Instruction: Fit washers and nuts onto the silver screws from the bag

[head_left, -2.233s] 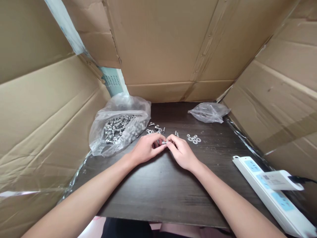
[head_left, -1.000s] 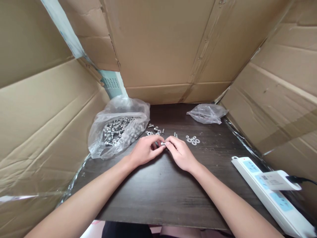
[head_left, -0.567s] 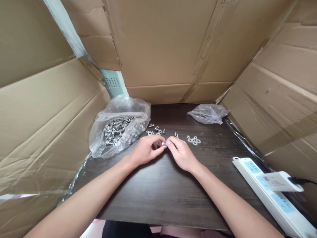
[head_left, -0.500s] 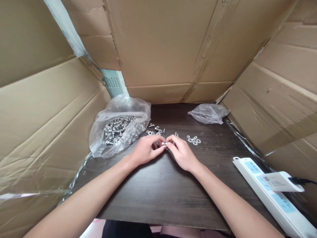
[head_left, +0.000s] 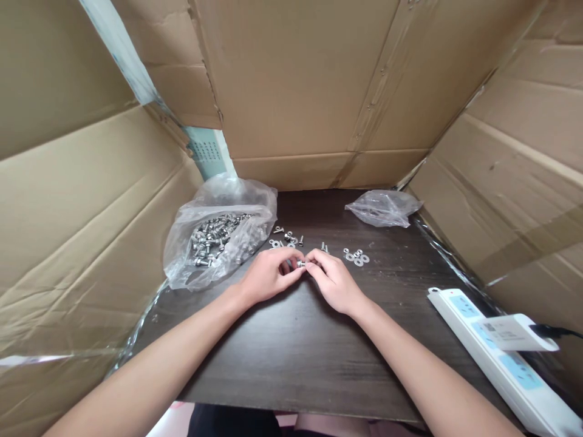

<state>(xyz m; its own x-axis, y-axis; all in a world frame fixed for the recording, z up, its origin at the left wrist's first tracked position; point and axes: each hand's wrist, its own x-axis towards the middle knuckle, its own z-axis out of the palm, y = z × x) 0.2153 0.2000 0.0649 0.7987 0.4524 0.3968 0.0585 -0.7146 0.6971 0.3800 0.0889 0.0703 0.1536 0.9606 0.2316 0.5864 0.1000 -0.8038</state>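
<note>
A small metal bolt (head_left: 301, 264) is held sideways between my two hands over the dark table (head_left: 291, 346). My left hand (head_left: 272, 274) curls round its left end, thumb and fingers pinched at it. At its right end, my right hand (head_left: 333, 280) grips it between thumb and fingertips. Behind my left hand lie loose bolts, nuts and washers (head_left: 290, 237). Two small bolts (head_left: 323, 247) sit just behind my right hand. Further right is a little group of washers and nuts (head_left: 358, 257). My fingers partly hide the held bolt.
An open plastic bag (head_left: 182, 243) full of bolts stands at the back left. At the back right lies another clear bag (head_left: 385, 208). A white power strip (head_left: 494, 364) with a plug runs along the right. Cardboard walls (head_left: 310, 79) surround the table.
</note>
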